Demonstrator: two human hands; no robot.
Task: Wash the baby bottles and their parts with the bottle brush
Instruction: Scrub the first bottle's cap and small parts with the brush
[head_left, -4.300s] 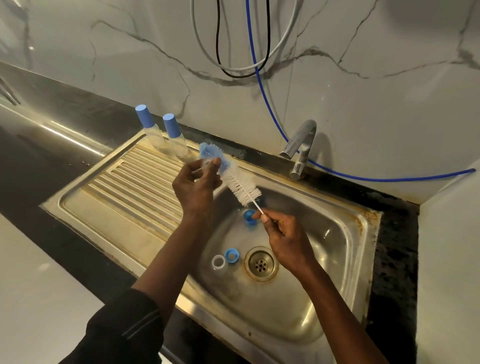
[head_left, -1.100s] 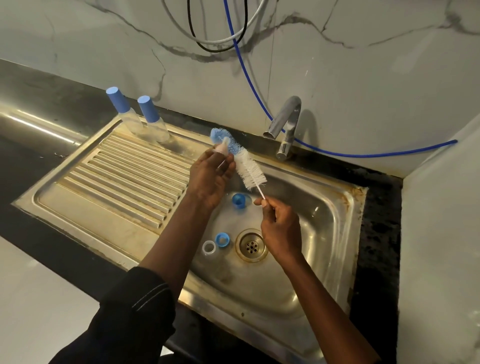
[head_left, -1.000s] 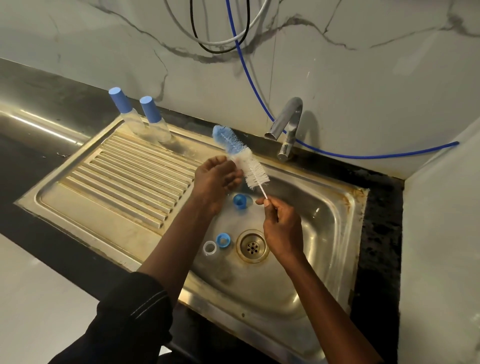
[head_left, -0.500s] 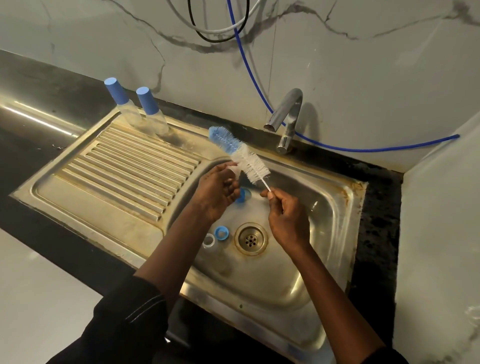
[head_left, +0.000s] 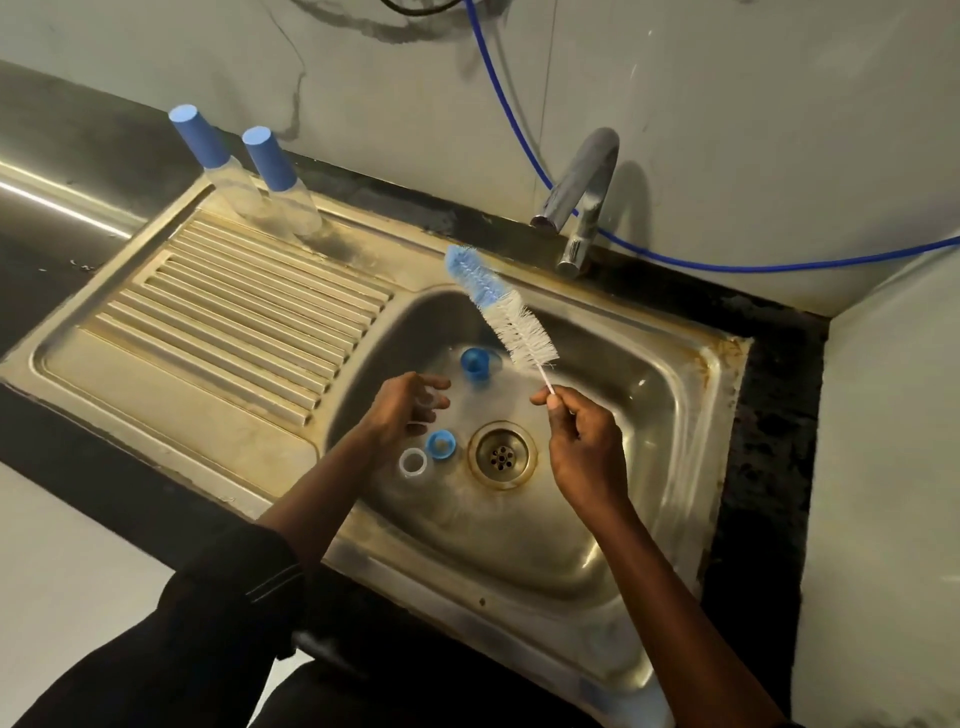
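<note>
**Sink basin, viewed from above.** The right hand pinches the thin white stem of the white-and-blue bristled bottle brush. The brush's long axis slants up and leftward, away from the person, with the blue tip far. The left hand, held apart and below-left of the bristles, curls round a small translucent part, which is blurred. A blue plastic cap, a blue ring and a clear ring lie on the floor of the stainless-steel basin, nearest the left hand. Two clear blue-capped bottles stand well apart on the drainboard.

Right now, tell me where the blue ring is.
Head view: the blue ring lies on the floor of the sink basin, just left of the drain, with the clear ring on its other side.
</note>
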